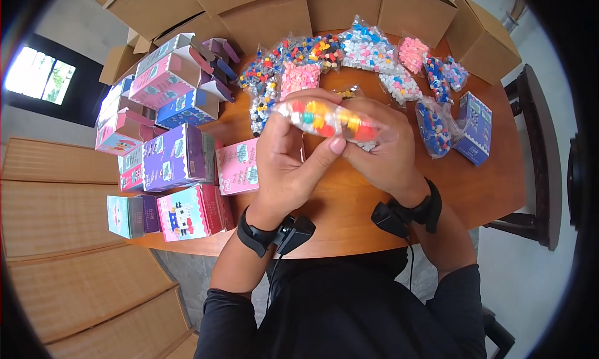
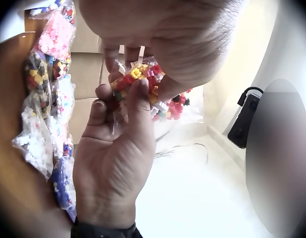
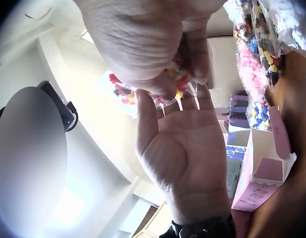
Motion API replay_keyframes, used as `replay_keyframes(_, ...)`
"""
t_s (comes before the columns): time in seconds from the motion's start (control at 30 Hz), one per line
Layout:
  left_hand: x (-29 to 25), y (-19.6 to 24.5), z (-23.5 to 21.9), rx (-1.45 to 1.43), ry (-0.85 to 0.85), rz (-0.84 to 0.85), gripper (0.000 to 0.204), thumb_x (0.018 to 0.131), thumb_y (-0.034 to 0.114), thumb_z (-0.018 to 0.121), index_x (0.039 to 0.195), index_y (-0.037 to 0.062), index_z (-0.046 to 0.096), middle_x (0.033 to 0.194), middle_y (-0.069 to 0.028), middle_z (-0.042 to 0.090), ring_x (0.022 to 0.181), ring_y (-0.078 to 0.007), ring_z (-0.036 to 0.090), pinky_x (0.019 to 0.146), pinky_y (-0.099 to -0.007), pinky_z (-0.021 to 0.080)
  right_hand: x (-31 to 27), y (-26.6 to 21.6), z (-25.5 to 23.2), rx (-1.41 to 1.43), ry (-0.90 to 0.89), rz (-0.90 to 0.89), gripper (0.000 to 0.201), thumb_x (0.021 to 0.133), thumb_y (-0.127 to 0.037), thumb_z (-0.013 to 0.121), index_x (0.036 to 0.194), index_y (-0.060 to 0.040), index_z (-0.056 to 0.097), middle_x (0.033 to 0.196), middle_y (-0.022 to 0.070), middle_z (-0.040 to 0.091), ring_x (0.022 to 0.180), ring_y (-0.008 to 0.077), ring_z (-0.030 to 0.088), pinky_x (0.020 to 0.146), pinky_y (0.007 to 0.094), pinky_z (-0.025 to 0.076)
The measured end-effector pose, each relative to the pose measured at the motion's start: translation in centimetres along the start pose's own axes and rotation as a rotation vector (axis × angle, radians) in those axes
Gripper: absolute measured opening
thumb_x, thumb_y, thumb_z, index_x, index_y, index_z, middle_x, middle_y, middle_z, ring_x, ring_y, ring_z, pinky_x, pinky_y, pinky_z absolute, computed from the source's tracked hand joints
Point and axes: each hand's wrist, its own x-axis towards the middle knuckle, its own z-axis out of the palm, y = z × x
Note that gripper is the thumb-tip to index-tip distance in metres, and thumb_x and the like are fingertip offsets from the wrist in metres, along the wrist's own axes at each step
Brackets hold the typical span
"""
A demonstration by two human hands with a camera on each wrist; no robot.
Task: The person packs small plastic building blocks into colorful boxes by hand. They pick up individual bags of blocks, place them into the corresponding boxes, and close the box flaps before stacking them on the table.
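Note:
A clear plastic bag of small building bricks [image 1: 318,117], mostly red, yellow and white with some green, is held up above the table between both hands. My left hand [image 1: 284,172] grips its left end, thumb pressed on the near side. From the other side my right hand [image 1: 384,150] pinches the same bag, its thumb close to the left thumb. In the left wrist view the right thumb lies across the bag [image 2: 135,74]. The right wrist view shows part of the bag [image 3: 124,94] behind the fingers, the rest hidden by the right hand.
Several bags of bricks, including a pink one [image 1: 299,78] and a white-and-blue one [image 1: 368,53], lie across the table [image 1: 349,228]. Small printed boxes [image 1: 175,156] crowd the left side; a purple box [image 1: 475,128] stands at right. Cardboard cartons [image 1: 262,22] line the back.

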Motion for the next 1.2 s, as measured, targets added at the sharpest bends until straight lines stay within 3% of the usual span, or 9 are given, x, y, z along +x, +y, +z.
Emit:
replay_keyframes(0.1,-0.2,0.0,0.5,-0.091,0.029,0.036,0.039,0.08,-0.004,0.066,0.115,-0.0004,0.049,0.121,-0.0156,0.051,0.11,-0.0198,0.052,0.095,-0.0329,0.041,0.3,0.2,0.2,0.059,0.055,-0.106,0.035,0.065,-0.003,0.073,0.098,-0.0022,0.063,0.087,0.0114,0.065,0.077,0.0253,0.064,0.067,0.0308,0.049)
replay_keyframes(0.37,-0.2,0.0,0.4,0.016,-0.004,0.146,0.042,0.078,-0.004,0.068,0.115,0.0,0.049,0.119,-0.0162,0.051,0.109,-0.021,0.051,0.094,-0.0325,0.042,0.3,-0.2,-0.2,0.079,0.01,-0.12,0.037,0.065,-0.003,0.073,0.101,-0.0019,0.062,0.086,0.0117,0.064,0.077,0.026,0.064,0.068,0.0315,0.049)
replay_keyframes(0.5,-0.4,0.4,1.1,0.07,0.077,0.098,0.042,0.079,-0.001,0.068,0.116,-0.0009,0.048,0.117,-0.0132,0.051,0.107,-0.0176,0.051,0.093,-0.0311,0.041,0.3,0.1,-0.2,0.067,-0.047,-0.112,0.037,0.068,-0.005,0.071,0.104,-0.0015,0.061,0.085,0.0122,0.064,0.074,0.0271,0.063,0.067,0.0332,0.05)
replay_keyframes(0.6,-0.9,0.9,1.6,0.018,0.193,-0.05,0.04,0.083,0.005,0.067,0.118,-0.0018,0.048,0.113,-0.0082,0.053,0.103,-0.013,0.051,0.092,-0.0282,0.04,0.4,-1.5,-0.3,0.147,-0.153,0.047,0.036,0.073,-0.01,0.069,0.106,-0.0002,0.059,0.081,0.014,0.064,0.07,0.0298,0.064,0.064,0.0356,0.05)
replay_keyframes(0.73,-0.9,0.6,1.5,0.039,0.249,-0.079,0.037,0.086,0.007,0.065,0.117,-0.0021,0.048,0.105,-0.0051,0.057,0.095,-0.0117,0.054,0.087,-0.0259,0.043,-0.3,-0.7,0.4,0.152,-0.28,0.171,0.034,0.078,-0.021,0.067,0.103,0.0014,0.059,0.074,0.0175,0.064,0.066,0.0335,0.064,0.06,0.0389,0.049)
replay_keyframes(0.9,-0.5,-0.1,0.5,0.312,0.163,-0.235,0.031,0.084,0.008,0.066,0.111,-0.002,0.055,0.097,-0.0092,0.061,0.085,-0.0115,0.057,0.074,-0.0253,0.047,-0.7,1.3,-0.2,-0.275,-0.677,0.263,0.038,0.082,-0.035,0.063,0.091,0.0024,0.062,0.072,0.0206,0.062,0.066,0.0365,0.062,0.06,0.0433,0.048)
replay_keyframes(1.0,-0.3,0.4,-0.4,0.454,0.062,-0.476,0.029,0.083,0.009,0.067,0.107,-0.0038,0.058,0.091,-0.0136,0.062,0.079,-0.0142,0.06,0.068,-0.0274,0.049,-0.5,1.2,-0.2,-0.241,-0.64,0.278,0.039,0.082,-0.038,0.062,0.088,0.001,0.062,0.073,0.0194,0.063,0.069,0.0355,0.063,0.062,0.0438,0.048)
replay_keyframes(1.1,-0.1,0.2,-1.7,0.566,0.093,-0.258,0.028,0.083,0.008,0.066,0.108,-0.0032,0.059,0.091,-0.0126,0.063,0.079,-0.0153,0.06,0.068,-0.0269,0.048,-0.6,1.4,-0.2,-0.106,-0.528,0.212,0.031,0.083,-0.029,0.066,0.095,-0.0008,0.059,0.074,0.0148,0.063,0.067,0.0291,0.063,0.059,0.0382,0.048)
replay_keyframes(1.2,0.0,1.3,-1.4,0.584,0.129,-0.313,0.031,0.082,0.006,0.065,0.111,-0.003,0.057,0.093,-0.0114,0.057,0.087,-0.0165,0.058,0.072,-0.0274,0.048,-0.5,1.0,-0.2,0.009,-0.368,0.215,0.031,0.083,-0.02,0.068,0.105,-0.0018,0.055,0.078,0.0095,0.064,0.064,0.0189,0.062,0.055,0.0306,0.046)
